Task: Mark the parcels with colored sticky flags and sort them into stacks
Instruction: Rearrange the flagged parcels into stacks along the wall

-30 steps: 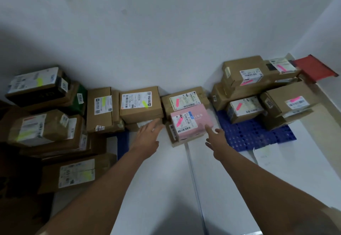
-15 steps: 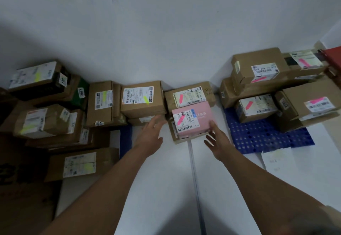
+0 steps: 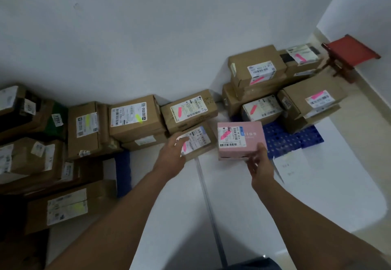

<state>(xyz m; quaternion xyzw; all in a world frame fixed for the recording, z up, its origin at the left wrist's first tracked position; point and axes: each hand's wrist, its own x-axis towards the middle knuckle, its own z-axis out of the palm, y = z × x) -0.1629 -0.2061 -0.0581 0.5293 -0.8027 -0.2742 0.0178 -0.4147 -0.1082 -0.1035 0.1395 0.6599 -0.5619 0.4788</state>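
Pink parcel [image 3: 240,139] lifted toward the pink-flagged stack [image 3: 275,92].
Clamped in right hand [image 3: 259,164], long axis crosswise; left hand [image 3: 171,156] spread, seemingly resting on brown parcel [image 3: 195,140]; stack up-right, nearer the right hand.

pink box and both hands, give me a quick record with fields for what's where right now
pink box: held off the floor, pink flag on its label
right hand: fingers grip the pink box at its near right corner
left hand: on the brown parcel with a pink flag; grip unclear
left stacks: parcels with yellow-green flags
right stacks: parcels with pink flags, on a blue pallet
red stool: far right, by the wall
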